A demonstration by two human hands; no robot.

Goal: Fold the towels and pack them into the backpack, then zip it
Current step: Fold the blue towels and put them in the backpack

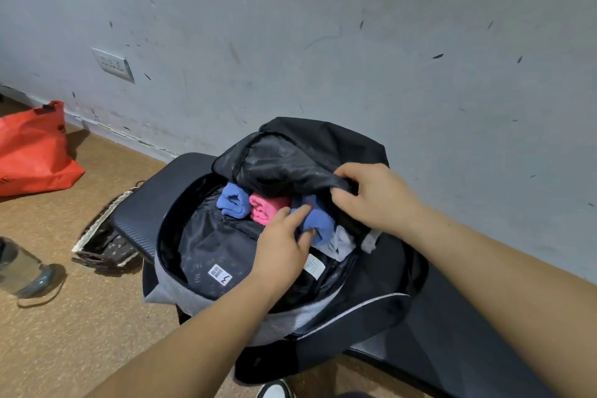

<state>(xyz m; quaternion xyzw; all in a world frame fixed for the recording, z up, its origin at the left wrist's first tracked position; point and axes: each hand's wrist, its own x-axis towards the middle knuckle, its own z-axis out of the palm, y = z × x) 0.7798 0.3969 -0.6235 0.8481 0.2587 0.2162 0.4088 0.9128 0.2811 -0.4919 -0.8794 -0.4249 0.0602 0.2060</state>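
Left grip [284, 236] is being curled round the nearer blue towel [323, 223]; the backpack flap [290, 161] is being pinched up by the right grip [374, 194]. Loose cloth risks being zipped in.

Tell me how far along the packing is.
Done: a blue towel and a pink towel sit folded inside the backpack. In hand: the left hand grips a second blue towel beside them, while the right hand holds the flap up. Left: seat that towel, then zip; the main opening gapes wide.
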